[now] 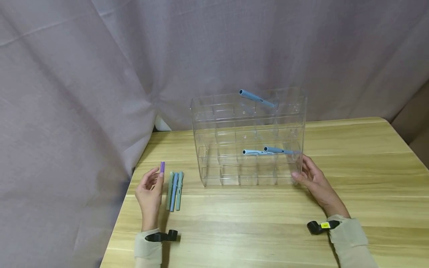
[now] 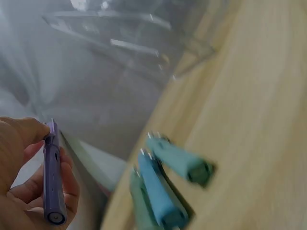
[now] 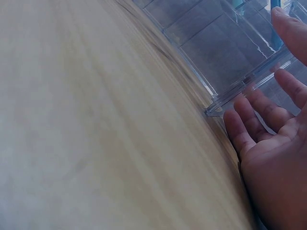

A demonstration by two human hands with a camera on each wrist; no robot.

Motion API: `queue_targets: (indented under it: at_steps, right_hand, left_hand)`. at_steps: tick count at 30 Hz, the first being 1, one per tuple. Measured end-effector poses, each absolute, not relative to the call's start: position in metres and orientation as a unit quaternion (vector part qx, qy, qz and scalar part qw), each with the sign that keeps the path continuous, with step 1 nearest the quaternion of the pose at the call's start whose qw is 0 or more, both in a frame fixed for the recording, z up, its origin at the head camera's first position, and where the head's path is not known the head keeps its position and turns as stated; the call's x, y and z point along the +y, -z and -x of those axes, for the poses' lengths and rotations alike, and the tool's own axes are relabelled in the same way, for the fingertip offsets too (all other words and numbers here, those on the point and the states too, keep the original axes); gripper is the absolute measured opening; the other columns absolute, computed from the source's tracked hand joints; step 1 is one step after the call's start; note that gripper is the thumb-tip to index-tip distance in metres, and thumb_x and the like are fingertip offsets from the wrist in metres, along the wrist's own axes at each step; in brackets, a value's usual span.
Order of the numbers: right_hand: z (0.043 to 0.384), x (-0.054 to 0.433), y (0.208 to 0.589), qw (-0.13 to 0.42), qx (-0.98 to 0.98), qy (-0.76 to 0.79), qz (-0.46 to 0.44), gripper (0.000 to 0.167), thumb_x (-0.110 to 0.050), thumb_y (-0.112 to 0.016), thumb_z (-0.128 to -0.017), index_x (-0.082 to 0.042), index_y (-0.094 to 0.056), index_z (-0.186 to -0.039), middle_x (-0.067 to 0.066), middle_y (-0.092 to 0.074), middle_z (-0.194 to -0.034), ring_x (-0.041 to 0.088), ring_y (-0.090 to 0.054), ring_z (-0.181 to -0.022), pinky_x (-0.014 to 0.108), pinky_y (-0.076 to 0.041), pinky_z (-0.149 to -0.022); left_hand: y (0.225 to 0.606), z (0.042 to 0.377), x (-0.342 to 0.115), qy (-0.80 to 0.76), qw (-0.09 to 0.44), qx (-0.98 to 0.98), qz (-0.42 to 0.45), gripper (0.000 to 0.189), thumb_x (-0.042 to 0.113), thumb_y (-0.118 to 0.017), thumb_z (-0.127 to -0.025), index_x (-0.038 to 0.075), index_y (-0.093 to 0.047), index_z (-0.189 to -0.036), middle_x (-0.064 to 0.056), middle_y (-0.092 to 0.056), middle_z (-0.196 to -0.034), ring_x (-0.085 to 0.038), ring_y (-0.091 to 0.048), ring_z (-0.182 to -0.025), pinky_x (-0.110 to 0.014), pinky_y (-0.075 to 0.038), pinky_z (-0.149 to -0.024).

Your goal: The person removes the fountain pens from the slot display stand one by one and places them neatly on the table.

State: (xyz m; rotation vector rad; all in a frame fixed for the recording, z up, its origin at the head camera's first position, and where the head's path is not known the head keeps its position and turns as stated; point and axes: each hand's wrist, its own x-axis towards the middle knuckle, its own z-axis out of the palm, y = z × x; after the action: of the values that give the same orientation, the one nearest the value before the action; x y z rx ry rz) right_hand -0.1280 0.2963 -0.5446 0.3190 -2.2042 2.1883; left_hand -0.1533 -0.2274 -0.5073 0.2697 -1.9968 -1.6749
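Observation:
My left hand (image 1: 149,191) pinches a purple pen (image 2: 53,179) upright between thumb and fingers, at the table's left side. Just right of it lie three capped pens: an olive-green pen (image 1: 169,191), a blue pen (image 1: 174,191) and a pale green pen (image 1: 179,191). A clear acrylic pen rack (image 1: 229,181) with tiered compartments stands in the middle. My right hand (image 1: 315,182) holds its lower right edge, thumb in front and fingers along the side wall. Three blue pens lean in the rack: one upper pen (image 1: 256,98), a lighter lower pen (image 1: 254,152) and a darker lower pen (image 1: 279,150).
The wooden table (image 1: 241,230) has its left edge close to my left hand. A grey curtain (image 1: 218,48) hangs behind and to the left, near the rack's back. A brown surface (image 1: 413,111) shows past the table's right corner.

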Motion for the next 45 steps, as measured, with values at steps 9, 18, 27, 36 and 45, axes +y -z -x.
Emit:
queue_targets:
  at_steps: [9, 18, 27, 36, 45]
  right_hand:
    - [0.128, 0.297, 0.546, 0.008, -0.71, -0.697, -0.096, 0.072, 0.0, -0.056, -0.108, -0.019, -0.026, -0.171, 0.002, -0.038, -0.175, -0.011, -0.05, -0.14, 0.003, -0.04, -0.108]
    - [0.128, 0.298, 0.544, 0.001, -0.718, -0.69, -0.09, 0.072, -0.003, -0.056, -0.109, -0.021, -0.024, -0.172, 0.013, -0.028, -0.179, -0.01, -0.045, -0.144, 0.003, -0.038, -0.11]
    - [0.129, 0.298, 0.546, 0.003, -0.715, -0.693, -0.093, 0.072, -0.003, -0.056, -0.109, -0.02, -0.024, -0.172, 0.014, -0.029, -0.178, -0.012, -0.048, -0.141, 0.004, -0.041, -0.108]
    - [0.128, 0.297, 0.544, 0.001, -0.717, -0.691, -0.093, 0.072, -0.003, -0.056, -0.109, -0.021, -0.024, -0.172, 0.009, -0.032, -0.178, -0.013, -0.048, -0.14, 0.003, -0.04, -0.108]
    - [0.128, 0.297, 0.544, 0.003, -0.713, -0.695, -0.097, 0.072, -0.002, -0.055, -0.109, -0.019, -0.024, -0.172, 0.01, -0.032, -0.177, -0.014, -0.048, -0.139, 0.004, -0.042, -0.108]
  left_hand:
    - [0.54, 0.158, -0.238, 0.571, 0.244, -0.767, -0.158, 0.019, 0.011, -0.082, -0.095, 0.004, -0.081, -0.112, 0.013, -0.072, -0.084, 0.002, -0.063, -0.071, -0.01, -0.052, -0.063]
    - [0.548, 0.16, -0.235, 0.481, 0.262, -0.821, -0.16, 0.013, 0.01, -0.079, -0.096, 0.006, -0.082, -0.108, -0.017, -0.079, -0.089, 0.004, -0.056, -0.066, -0.008, -0.044, -0.058]
    - [0.55, 0.162, -0.234, 0.449, 0.259, -0.841, -0.153, 0.011, 0.008, -0.078, -0.095, 0.006, -0.082, -0.105, -0.015, -0.081, -0.087, 0.003, -0.055, -0.063, -0.007, -0.041, -0.056]
    - [0.55, 0.164, -0.234, 0.422, 0.254, -0.857, -0.148, 0.012, 0.008, -0.077, -0.094, 0.008, -0.082, -0.104, -0.013, -0.082, -0.089, 0.003, -0.054, -0.063, -0.008, -0.039, -0.057]
    - [0.549, 0.164, -0.233, 0.419, 0.242, -0.862, -0.15, 0.013, 0.008, -0.077, -0.094, 0.006, -0.081, -0.106, -0.014, -0.082, -0.092, -0.002, -0.057, -0.066, -0.008, -0.04, -0.059]
